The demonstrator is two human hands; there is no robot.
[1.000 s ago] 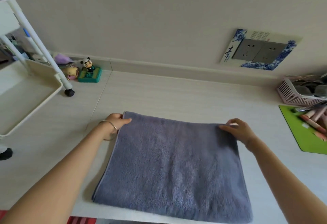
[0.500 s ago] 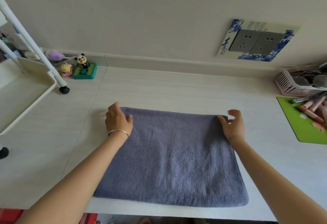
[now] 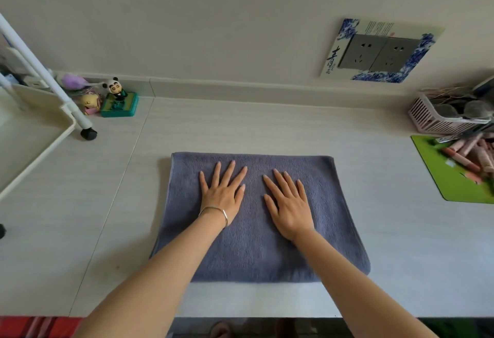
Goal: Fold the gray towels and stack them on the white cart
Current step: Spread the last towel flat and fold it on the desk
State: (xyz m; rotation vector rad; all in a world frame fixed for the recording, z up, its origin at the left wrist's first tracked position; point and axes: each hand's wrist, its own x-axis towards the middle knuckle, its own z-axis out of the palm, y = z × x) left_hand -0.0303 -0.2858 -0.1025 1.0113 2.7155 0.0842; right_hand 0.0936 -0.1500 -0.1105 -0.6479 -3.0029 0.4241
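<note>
Toward the front edge of the desk (image 3: 267,124), midway between its left and right ends, a folded gray towel (image 3: 254,244) lies flat as a rough rectangle, its near edge just short of the desk's front edge. Left hand (image 3: 223,194) and right hand (image 3: 290,204) rest palm-down side by side on the far half of the towel, fingers straight and spread, gripping nothing; the two hands are near each other but not touching. A thin metal bracelet (image 3: 213,210) circles the left wrist. Both forearms cross the towel's near edge. At the desk's left end stands the white cart (image 3: 53,145), of which one shallow tray, a slanted post and a black caster (image 3: 88,134) are visible; no towel is visible on the tray. Just beside the caster, at the rear left against the wall, sits a panda figurine (image 3: 116,87) on a green base. At the right end, a pink basket (image 3: 438,121) stands behind a green mat (image 3: 449,177) bearing pink tubes. A double socket (image 3: 379,53) with a blue-patterned surround is on the wall.
</note>
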